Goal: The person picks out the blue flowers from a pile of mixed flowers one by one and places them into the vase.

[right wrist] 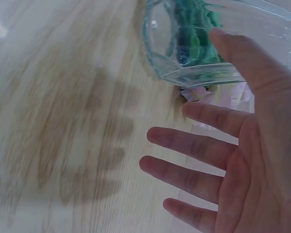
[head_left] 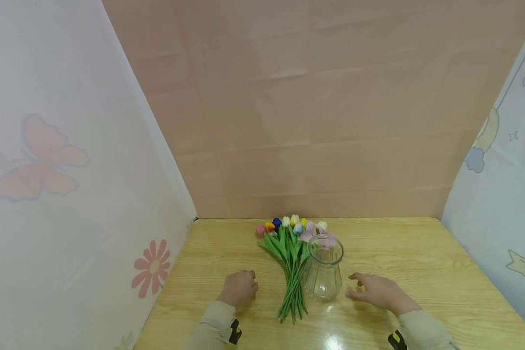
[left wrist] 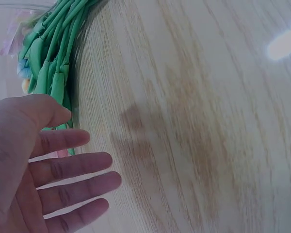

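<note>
A bunch of tulips (head_left: pixel 291 262) in several colours lies on the table, blooms toward the back and green stems toward the front. Just right of the stems stands an upright clear glass vase (head_left: pixel 323 277), its rim overlapping some pink-purple blooms in the head view. My left hand (head_left: pixel 238 288) hovers left of the stems with fingers extended and holds nothing. In the left wrist view, green stems (left wrist: pixel 63 43) show beyond the thumb. My right hand (head_left: pixel 378 291) is right of the vase, its fingers spread and holding nothing. The vase's glass base (right wrist: pixel 199 73) appears close by the thumb in the right wrist view.
The wood-grain table (head_left: pixel 420 253) reaches back to a plain brown backdrop (head_left: pixel 306 121). Pale printed cloths hang at either side, the left one (head_left: pixel 70 243) with a butterfly and flowers, the right one (head_left: pixel 507 204) with stars and clouds.
</note>
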The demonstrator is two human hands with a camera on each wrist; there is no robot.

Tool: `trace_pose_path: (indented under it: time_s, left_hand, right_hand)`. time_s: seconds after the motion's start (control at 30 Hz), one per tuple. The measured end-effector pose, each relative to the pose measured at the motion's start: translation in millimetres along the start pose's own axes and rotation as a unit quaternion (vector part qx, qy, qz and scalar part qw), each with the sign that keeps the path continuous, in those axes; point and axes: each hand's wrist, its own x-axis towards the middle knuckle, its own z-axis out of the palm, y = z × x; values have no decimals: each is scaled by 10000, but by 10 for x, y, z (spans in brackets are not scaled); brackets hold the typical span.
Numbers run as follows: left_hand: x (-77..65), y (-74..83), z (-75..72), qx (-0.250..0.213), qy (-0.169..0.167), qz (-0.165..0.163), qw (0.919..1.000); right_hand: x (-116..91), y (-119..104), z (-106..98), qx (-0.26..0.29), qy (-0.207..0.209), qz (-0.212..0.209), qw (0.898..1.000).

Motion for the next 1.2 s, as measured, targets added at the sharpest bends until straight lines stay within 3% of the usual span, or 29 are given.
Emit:
trace_pose_path:
  time_s: [0.33, 0.73, 1.03, 1.2]
  left_hand:
    - [1, 67, -50, -86, 140, 90, 9998]
    - [33, 68, -42, -25, 165, 68, 9998]
    - [51, 35, -17, -10, 227, 93, 9997]
    - [40, 33, -17, 7, 192, 36, 9998]
  right_hand:
    - [257, -109, 112, 827, -16, -307, 9961]
    - [493, -109, 182, 2031, -57, -640, 9771]
    - [460, -72, 175, 2594, -195, -877, 9616]
    - [351, -22, 140, 2398, -34, -724, 9681]
